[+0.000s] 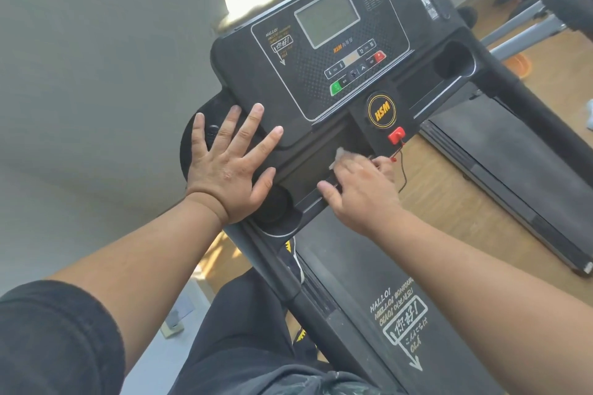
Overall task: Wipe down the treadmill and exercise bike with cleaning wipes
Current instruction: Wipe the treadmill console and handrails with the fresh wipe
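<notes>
My left hand (229,167) lies flat with fingers spread on the left side of the treadmill console (324,51). My right hand (362,189) grips a white cleaning wipe (345,158), pressing it on the console's lower tray just below the red safety key (396,135).

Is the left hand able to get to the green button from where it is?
Probably yes. The left hand lies flat on the console's left corner, and the green button sits just up and right of its fingertips with nothing between them.
</notes>
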